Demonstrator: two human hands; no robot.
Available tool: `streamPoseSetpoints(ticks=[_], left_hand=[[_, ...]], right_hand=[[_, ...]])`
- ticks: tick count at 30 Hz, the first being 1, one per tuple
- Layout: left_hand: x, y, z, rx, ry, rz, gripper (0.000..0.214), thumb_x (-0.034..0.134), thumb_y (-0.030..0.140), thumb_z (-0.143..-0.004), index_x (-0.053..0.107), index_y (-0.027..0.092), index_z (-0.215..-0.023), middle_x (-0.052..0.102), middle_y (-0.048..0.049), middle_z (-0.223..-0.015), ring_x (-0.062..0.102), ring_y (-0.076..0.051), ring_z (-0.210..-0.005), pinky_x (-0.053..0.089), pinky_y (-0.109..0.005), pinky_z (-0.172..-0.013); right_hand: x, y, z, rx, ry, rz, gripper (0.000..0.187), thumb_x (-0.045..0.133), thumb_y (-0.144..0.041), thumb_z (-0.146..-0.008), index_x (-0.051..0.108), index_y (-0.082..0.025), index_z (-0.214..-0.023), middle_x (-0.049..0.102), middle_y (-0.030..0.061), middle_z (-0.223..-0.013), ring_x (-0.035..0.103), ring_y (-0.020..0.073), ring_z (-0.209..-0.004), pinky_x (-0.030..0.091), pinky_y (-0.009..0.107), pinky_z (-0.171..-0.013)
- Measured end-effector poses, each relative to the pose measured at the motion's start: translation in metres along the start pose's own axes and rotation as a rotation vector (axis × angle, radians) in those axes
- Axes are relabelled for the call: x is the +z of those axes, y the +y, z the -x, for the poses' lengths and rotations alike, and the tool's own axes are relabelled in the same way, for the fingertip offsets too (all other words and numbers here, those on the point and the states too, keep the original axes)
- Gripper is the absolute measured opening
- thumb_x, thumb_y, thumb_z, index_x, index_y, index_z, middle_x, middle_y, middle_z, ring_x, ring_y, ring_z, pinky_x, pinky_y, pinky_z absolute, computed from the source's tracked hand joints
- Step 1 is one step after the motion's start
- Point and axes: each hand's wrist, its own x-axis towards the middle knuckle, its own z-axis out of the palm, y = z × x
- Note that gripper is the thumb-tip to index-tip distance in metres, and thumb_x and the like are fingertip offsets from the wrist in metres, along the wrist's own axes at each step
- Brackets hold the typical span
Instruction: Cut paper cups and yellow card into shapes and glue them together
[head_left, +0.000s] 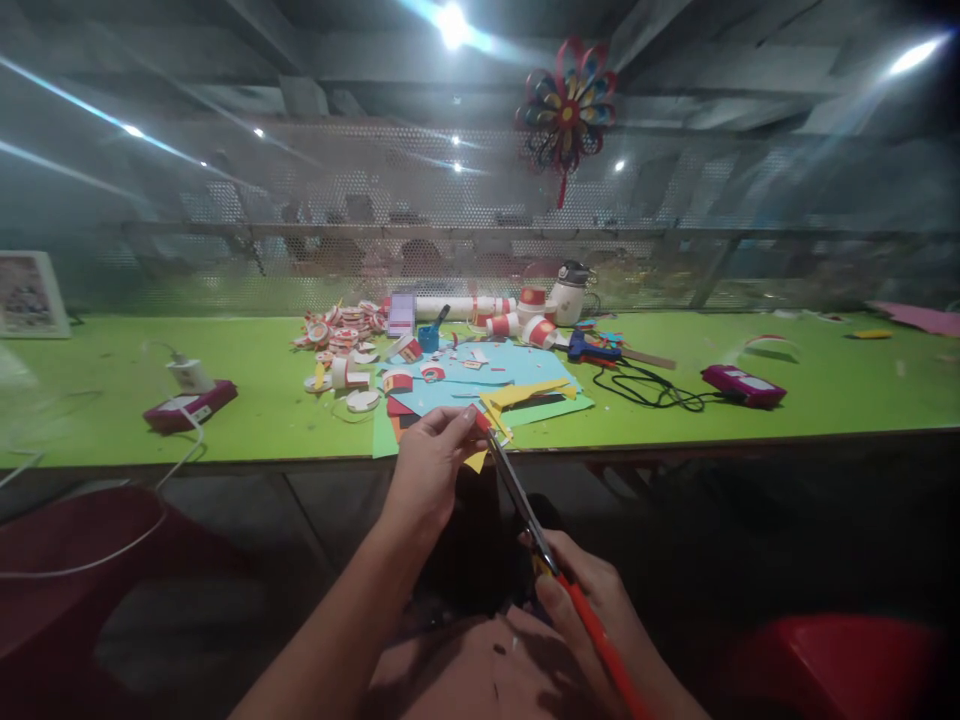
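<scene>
Between the thumb and fingers of my left hand (431,460) is a small red piece of paper (481,421), held just above the table's front edge. My right hand (589,585) is wrapped round the orange-red handle of a pair of scissors (516,490). Their long dark blades point up and away from me, and the tips reach the red piece. Whether the blades are parted is hard to see. Just beyond my left hand lie yellow paper strips (529,393) and light blue sheets (517,362), with small scraps scattered on top.
Cut red-and-white paper cups (540,330) and a pile of cup pieces (341,328) sit on the green table (840,390). A blue glue gun (592,347) with a black cord lies right of the sheets. Purple power strips (191,405) rest on both sides. A red stool (847,665) stands lower right.
</scene>
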Motion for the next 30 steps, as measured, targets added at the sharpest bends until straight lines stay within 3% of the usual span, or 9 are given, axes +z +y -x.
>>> streamPoseSetpoints(ticks=[6, 12, 19, 30], left_hand=[[0.002, -0.003, -0.001, 0.008, -0.002, -0.044, 0.017, 0.073, 0.026, -0.067, 0.061, 0.013, -0.066, 0.056, 0.0037, -0.054, 0.056, -0.008, -0.055, 0.049, -0.022, -0.060], [0.008, -0.005, -0.002, 0.052, -0.018, -0.067, 0.019, 0.072, 0.029, -0.069, 0.062, 0.013, -0.069, 0.060, 0.0016, -0.058, 0.058, -0.009, -0.058, 0.049, -0.023, -0.062], [0.014, -0.007, 0.001, 0.058, 0.024, -0.023, 0.021, 0.073, 0.028, -0.066, 0.061, 0.012, -0.069, 0.060, 0.0019, -0.058, 0.057, -0.009, -0.057, 0.048, -0.023, -0.062], [0.020, -0.006, 0.005, 0.060, 0.030, -0.020, 0.022, 0.074, 0.030, -0.066, 0.061, 0.012, -0.070, 0.061, 0.0019, -0.060, 0.058, -0.009, -0.058, 0.048, -0.024, -0.063]], right_hand=[[-0.001, 0.006, 0.001, 0.039, 0.006, 0.011, 0.036, 0.046, -0.046, -0.087, 0.060, -0.016, -0.102, 0.053, -0.0006, -0.069, 0.047, 0.0128, -0.058, 0.037, 0.022, -0.054], [-0.003, 0.005, 0.001, -0.013, 0.061, 0.046, 0.032, 0.047, -0.044, -0.087, 0.061, -0.017, -0.097, 0.052, -0.0018, -0.066, 0.045, 0.0127, -0.057, 0.036, 0.022, -0.054], [0.000, 0.007, 0.000, -0.049, 0.103, 0.025, 0.027, 0.048, -0.039, -0.087, 0.062, -0.017, -0.096, 0.060, 0.0016, -0.075, 0.054, 0.0144, -0.066, 0.041, 0.022, -0.060], [-0.003, -0.001, 0.001, -0.051, 0.150, 0.078, 0.029, 0.047, -0.042, -0.087, 0.062, -0.017, -0.087, 0.053, -0.0018, -0.062, 0.047, 0.0118, -0.054, 0.038, 0.020, -0.051]])
